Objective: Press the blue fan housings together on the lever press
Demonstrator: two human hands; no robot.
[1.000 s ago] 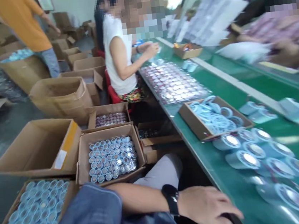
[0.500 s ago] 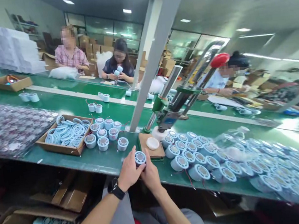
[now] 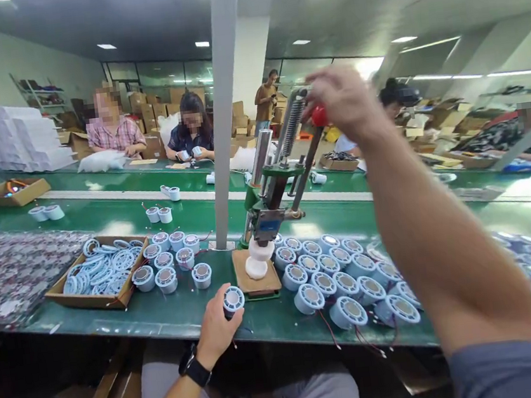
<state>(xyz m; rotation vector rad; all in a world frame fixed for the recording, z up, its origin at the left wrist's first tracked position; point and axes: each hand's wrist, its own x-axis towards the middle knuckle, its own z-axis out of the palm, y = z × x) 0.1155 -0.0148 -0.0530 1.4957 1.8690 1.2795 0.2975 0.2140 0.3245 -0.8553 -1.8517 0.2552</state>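
Matt green belt, pale blue plastic spool, wooden block, cardboard tray, glossy red knob

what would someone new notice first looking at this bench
The right hand raised high on the red knob of the hand press at the centre. Below, the left hand holds a round blue part at the table's near edge. Rows of blue parts spread out to the right of the press.

right hand risen to red knob
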